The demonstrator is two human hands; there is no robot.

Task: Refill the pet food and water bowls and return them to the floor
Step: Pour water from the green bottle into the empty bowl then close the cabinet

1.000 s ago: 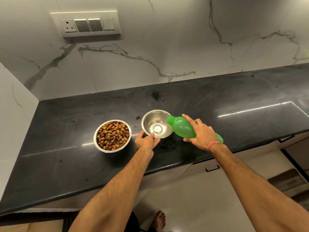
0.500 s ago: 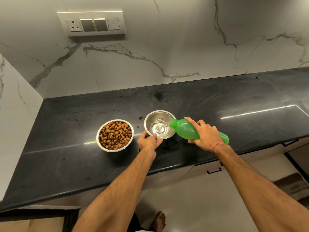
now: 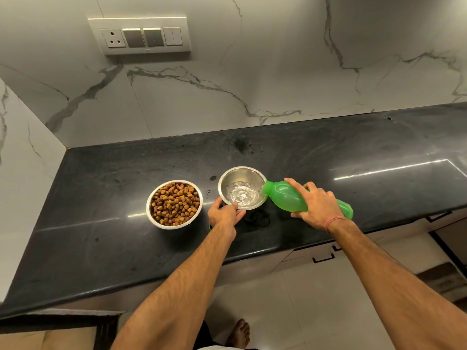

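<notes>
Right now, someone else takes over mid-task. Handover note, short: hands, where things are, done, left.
Left hand: grips the near rim of the water bowl, steadying it on the counter.
Right hand: holds the green bottle tipped, mouth over the bowl's right rim, pouring.
Food bowl: on the counter left of the water bowl, full of kibble.
Done: food refilled; a shallow pool of water in the bowl.
Left: finish pouring, set the bottle down, put both bowls on the floor.
</notes>
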